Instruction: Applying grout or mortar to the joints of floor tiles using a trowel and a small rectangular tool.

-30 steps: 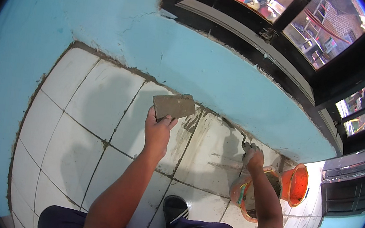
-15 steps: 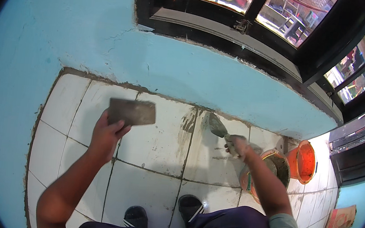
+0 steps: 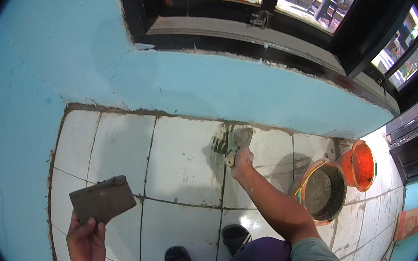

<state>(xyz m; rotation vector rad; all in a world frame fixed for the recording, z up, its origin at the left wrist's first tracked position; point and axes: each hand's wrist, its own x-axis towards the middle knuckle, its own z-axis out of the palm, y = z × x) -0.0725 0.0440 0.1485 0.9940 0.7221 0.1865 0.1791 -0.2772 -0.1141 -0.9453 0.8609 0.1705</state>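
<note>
My left hand (image 3: 87,242) grips the lower edge of a flat, grey, rectangular board (image 3: 98,203), with the thumb on its face. Along the board's upper edge sits a small lump of wet mortar (image 3: 112,182). In my right hand (image 3: 240,161) is a trowel (image 3: 242,136), the fingers wrapped round its handle. Its mortar-coated blade is over the white floor tiles (image 3: 180,163), close to the foot of the blue wall and beside a dark mortar smear (image 3: 220,139). Whether the blade touches the tile I cannot tell.
To the right stands a bucket (image 3: 297,190) of grey mortar, with an orange bucket (image 3: 351,168) behind it. A blue wall (image 3: 213,87) runs along the far side under a dark window frame (image 3: 203,44). A brown paper bag (image 3: 412,222) lies at the far right.
My left hand has come nearer and leftward, turning the board; a mortar lump now shows on its upper edge. The trowel has swung so its blade points away from me. The view has shifted.
</note>
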